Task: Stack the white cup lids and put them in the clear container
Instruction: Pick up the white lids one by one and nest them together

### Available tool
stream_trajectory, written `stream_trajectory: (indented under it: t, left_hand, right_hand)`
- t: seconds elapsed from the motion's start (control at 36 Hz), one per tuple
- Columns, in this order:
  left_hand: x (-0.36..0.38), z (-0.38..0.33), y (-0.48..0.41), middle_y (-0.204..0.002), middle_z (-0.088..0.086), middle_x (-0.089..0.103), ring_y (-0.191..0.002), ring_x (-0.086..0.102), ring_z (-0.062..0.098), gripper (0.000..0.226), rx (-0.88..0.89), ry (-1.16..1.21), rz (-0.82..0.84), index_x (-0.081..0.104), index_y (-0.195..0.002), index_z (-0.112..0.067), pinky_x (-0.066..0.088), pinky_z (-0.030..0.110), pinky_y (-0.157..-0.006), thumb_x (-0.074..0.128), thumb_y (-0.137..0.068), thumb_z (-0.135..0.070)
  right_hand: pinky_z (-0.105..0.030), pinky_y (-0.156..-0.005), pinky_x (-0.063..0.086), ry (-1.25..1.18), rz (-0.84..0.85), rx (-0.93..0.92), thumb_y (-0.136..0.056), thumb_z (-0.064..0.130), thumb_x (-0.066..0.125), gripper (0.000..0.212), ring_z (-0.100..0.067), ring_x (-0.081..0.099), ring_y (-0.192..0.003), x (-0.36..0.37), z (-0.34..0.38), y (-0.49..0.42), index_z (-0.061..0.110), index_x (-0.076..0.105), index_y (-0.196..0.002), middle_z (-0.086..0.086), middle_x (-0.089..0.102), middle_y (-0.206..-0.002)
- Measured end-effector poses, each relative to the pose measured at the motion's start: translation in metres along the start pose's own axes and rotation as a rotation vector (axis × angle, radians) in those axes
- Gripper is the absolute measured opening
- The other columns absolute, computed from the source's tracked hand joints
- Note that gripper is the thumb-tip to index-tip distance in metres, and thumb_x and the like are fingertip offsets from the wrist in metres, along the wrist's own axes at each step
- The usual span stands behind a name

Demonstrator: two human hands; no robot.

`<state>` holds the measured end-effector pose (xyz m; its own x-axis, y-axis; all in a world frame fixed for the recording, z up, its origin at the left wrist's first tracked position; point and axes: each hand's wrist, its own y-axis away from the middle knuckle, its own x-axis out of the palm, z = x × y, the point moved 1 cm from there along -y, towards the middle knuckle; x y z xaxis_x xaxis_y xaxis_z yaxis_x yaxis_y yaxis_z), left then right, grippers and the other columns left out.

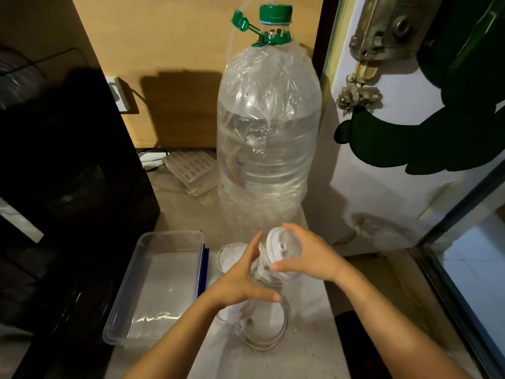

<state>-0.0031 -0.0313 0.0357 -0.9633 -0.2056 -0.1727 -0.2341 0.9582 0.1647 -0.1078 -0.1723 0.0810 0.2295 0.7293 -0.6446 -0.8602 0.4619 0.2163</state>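
Observation:
My right hand (308, 255) grips a white cup lid (282, 247), tilted on edge above the counter. My left hand (243, 280) holds a second white lid (262, 270) just below it, and the two lids touch. Another white lid (232, 254) lies flat on the counter behind my left hand. More lids (263, 326) lie below my hands near the front, partly hidden by my left hand. The clear container (155, 285) stands to the left of the lids with nothing visible inside it.
A large clear water bottle (269, 138) with a green cap, wrapped in plastic, stands right behind the lids. A black appliance (68, 173) fills the left side. A white door (410, 160) rises on the right. A slotted tray (191, 168) lies at the back.

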Motion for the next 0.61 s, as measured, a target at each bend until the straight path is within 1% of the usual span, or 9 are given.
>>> stream_trajectory:
  t: [0.03, 0.06, 0.11, 0.22, 0.33, 0.36, 0.44, 0.5, 0.61]
  left_hand:
    - [0.0, -0.005, -0.001, -0.14, -0.026, 0.021, -0.122, 0.032, -0.019, 0.112, 0.029, 0.058, 0.017, 0.004, -0.13, -0.051, 0.037, 0.001, -0.089, 0.081, -0.064, -0.006]
    - [-0.001, -0.009, -0.002, -0.141, -0.023, 0.024, -0.124, 0.035, -0.014, 0.115, 0.053, 0.112, 0.023, 0.004, -0.132, -0.051, 0.04, 0.01, -0.095, 0.081, -0.061, -0.007]
    - [-0.003, -0.017, -0.002, -0.145, -0.012, 0.029, -0.129, 0.041, 0.006, 0.118, 0.083, 0.232, 0.015, 0.003, -0.136, -0.047, 0.043, 0.03, -0.102, 0.08, -0.054, -0.011]
    - [-0.01, -0.022, -0.002, -0.143, -0.002, 0.037, -0.128, 0.046, 0.016, 0.111, 0.164, 0.385, -0.019, 0.013, -0.125, -0.058, 0.048, 0.029, -0.094, 0.077, -0.052, -0.004]
    - [-0.02, -0.023, 0.001, -0.139, 0.001, 0.042, -0.123, 0.051, 0.015, 0.108, 0.221, 0.45, -0.058, 0.016, -0.123, -0.06, 0.052, 0.029, -0.089, 0.076, -0.054, -0.002]
    - [-0.022, -0.023, 0.002, -0.137, 0.001, 0.043, -0.121, 0.053, 0.015, 0.108, 0.226, 0.457, -0.067, 0.016, -0.124, -0.059, 0.053, 0.03, -0.087, 0.076, -0.054, -0.002]
    - [-0.028, -0.023, 0.004, -0.133, 0.005, 0.048, -0.115, 0.058, 0.018, 0.108, 0.238, 0.476, -0.098, 0.019, -0.124, -0.059, 0.055, 0.033, -0.081, 0.076, -0.053, 0.0]
    - [-0.03, -0.022, 0.004, -0.129, 0.003, 0.052, -0.112, 0.06, 0.021, 0.106, 0.244, 0.494, -0.119, 0.023, -0.123, -0.058, 0.056, 0.037, -0.08, 0.075, -0.052, 0.001]
    - [-0.035, -0.022, 0.006, -0.122, 0.005, 0.059, -0.107, 0.063, 0.024, 0.101, 0.254, 0.549, -0.16, 0.029, -0.126, -0.05, 0.058, 0.042, -0.08, 0.074, -0.051, 0.001]
  right_hand:
    - [-0.025, -0.091, 0.034, -0.033, -0.002, -0.008, -0.055, 0.049, 0.078, 0.099, -0.016, 0.039, -0.125, -0.002, 0.008, -0.001, 0.029, 0.026, -0.137, 0.0, 0.038, -0.142]
    - [-0.024, -0.09, 0.035, -0.063, 0.001, -0.016, -0.056, 0.05, 0.078, 0.097, -0.014, 0.041, -0.122, -0.004, 0.016, -0.001, 0.028, 0.028, -0.136, 0.002, 0.04, -0.139]
    - [-0.022, -0.087, 0.037, -0.11, 0.015, -0.034, -0.057, 0.05, 0.077, 0.091, -0.009, 0.045, -0.114, -0.005, 0.032, -0.001, 0.028, 0.032, -0.133, 0.007, 0.045, -0.131]
    - [-0.028, -0.089, 0.046, -0.162, 0.078, -0.045, -0.059, 0.051, 0.075, 0.081, -0.009, 0.053, -0.106, -0.001, 0.055, -0.005, 0.025, 0.039, -0.127, 0.007, 0.054, -0.12]
    - [-0.031, -0.086, 0.049, -0.147, 0.089, -0.048, -0.06, 0.057, 0.07, 0.071, -0.012, 0.056, -0.1, 0.005, 0.07, -0.011, 0.026, 0.045, -0.119, 0.008, 0.057, -0.11]
    - [-0.031, -0.085, 0.05, -0.13, 0.094, -0.049, -0.061, 0.059, 0.069, 0.065, -0.012, 0.057, -0.098, 0.006, 0.073, -0.012, 0.028, 0.048, -0.114, 0.008, 0.057, -0.105]
    - [-0.024, -0.072, 0.049, -0.079, 0.08, -0.069, -0.062, 0.06, 0.067, 0.034, -0.004, 0.057, -0.081, 0.01, 0.082, -0.016, 0.037, 0.049, -0.079, 0.016, 0.056, -0.083]
    - [-0.023, -0.069, 0.046, -0.054, 0.064, -0.08, -0.061, 0.063, 0.065, 0.037, -0.005, 0.056, -0.079, 0.012, 0.087, -0.018, 0.036, 0.049, -0.08, 0.015, 0.057, -0.082]
    - [-0.029, -0.075, 0.049, 0.038, 0.036, -0.064, -0.06, 0.07, 0.058, 0.062, -0.014, 0.059, -0.088, 0.019, 0.093, -0.022, 0.023, 0.054, -0.101, 0.001, 0.064, -0.102]
